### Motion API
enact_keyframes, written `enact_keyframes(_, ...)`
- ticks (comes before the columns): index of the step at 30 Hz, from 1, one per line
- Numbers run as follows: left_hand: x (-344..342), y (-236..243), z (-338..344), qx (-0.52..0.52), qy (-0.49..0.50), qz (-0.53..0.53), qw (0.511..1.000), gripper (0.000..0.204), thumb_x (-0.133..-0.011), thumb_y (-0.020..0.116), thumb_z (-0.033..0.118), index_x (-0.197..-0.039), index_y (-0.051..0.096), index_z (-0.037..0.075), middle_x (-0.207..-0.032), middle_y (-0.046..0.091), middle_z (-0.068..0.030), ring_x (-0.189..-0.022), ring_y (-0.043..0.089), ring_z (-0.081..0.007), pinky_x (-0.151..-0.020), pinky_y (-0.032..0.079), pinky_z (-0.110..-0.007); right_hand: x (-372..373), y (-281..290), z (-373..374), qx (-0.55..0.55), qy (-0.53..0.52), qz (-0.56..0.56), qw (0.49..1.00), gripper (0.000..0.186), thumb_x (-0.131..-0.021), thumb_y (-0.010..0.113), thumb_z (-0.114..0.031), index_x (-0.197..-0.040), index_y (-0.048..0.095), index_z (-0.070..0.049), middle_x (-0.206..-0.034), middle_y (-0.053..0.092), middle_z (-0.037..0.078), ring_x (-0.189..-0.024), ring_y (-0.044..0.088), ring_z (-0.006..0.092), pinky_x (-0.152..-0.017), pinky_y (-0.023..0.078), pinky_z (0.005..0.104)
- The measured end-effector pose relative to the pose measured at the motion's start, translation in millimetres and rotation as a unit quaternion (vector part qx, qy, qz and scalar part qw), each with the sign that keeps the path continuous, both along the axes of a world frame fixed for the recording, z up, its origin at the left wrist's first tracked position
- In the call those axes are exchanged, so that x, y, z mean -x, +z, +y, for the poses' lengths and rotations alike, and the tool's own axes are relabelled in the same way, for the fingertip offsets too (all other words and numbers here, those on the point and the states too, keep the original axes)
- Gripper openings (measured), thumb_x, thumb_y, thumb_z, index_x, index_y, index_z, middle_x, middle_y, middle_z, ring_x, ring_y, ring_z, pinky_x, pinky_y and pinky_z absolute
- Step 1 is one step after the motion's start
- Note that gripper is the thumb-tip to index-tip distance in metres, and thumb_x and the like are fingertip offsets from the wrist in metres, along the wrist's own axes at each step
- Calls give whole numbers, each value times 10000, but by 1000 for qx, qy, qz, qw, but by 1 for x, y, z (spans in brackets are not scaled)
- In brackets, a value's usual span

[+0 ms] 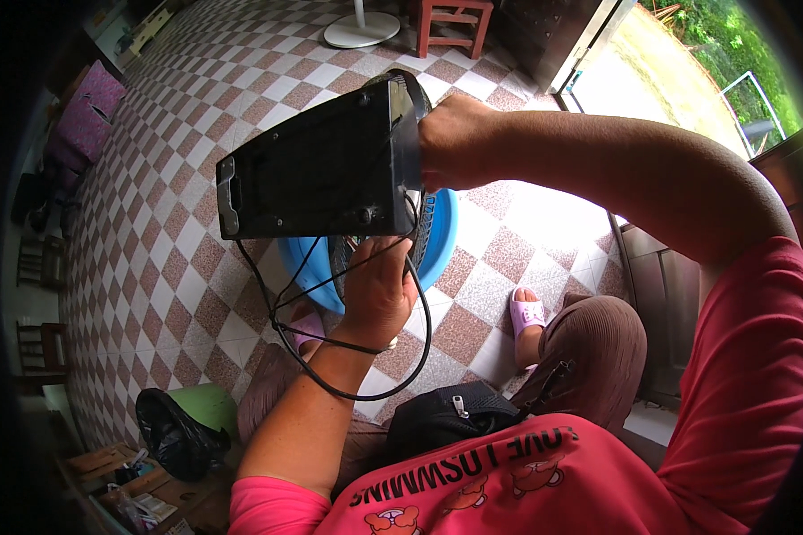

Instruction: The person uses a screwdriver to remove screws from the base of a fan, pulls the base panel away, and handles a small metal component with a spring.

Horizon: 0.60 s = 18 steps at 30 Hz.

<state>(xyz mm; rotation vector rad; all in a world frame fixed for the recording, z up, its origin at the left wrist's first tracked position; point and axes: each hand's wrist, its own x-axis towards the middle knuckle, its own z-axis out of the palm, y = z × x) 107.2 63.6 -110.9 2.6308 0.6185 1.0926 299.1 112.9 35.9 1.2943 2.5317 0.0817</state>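
A black box-shaped appliance (317,160) is held up in front of me, its flat panel with several screws facing me. Curved black mesh, like a fan's grille (426,218), shows behind and below it. My right hand (459,143) grips the panel's right end, its fingertips hidden behind. From below, my left hand (379,290) has its fingers closed at the near edge, partly behind the appliance. A black power cord (426,330) loops from the appliance around my left wrist. Beneath sits a blue basin (446,236) on the floor, mostly covered.
A green bin with a black bag (183,428) stands at lower left, beside a box of odds and ends (134,490). At the back are a white round stand base (361,31) and a red stool (455,22). An open doorway (660,80) lies at right.
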Motion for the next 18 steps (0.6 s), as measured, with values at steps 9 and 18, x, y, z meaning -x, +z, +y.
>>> enact_keyframes(9, -2, 1, -2, 3, -1, -4, 1000, 555, -610, 621, -80, -1103, 400, 47, -1250, 464, -219, -1069, 500, -381, -922, 379, -447, 5, 5, 3, 40, -33, -49, 997, 302, -749, 706, -294, -991, 607, -144, -767, 651, 26, -710, 647, 152, -543, 501, 289)
enact_keyframes(18, -1, 0, -2, 24, 0, -3, 1000, 574, -597, 625, -75, -1109, 405, 64, -1265, 466, -198, -1017, 517, -371, -877, 401, -436, 12, 13, 2, 76, -66, -63, 993, 293, -751, 696, -302, -984, 621, -141, -823, 650, 30, -780, 634, 179, -630, 497, 328)
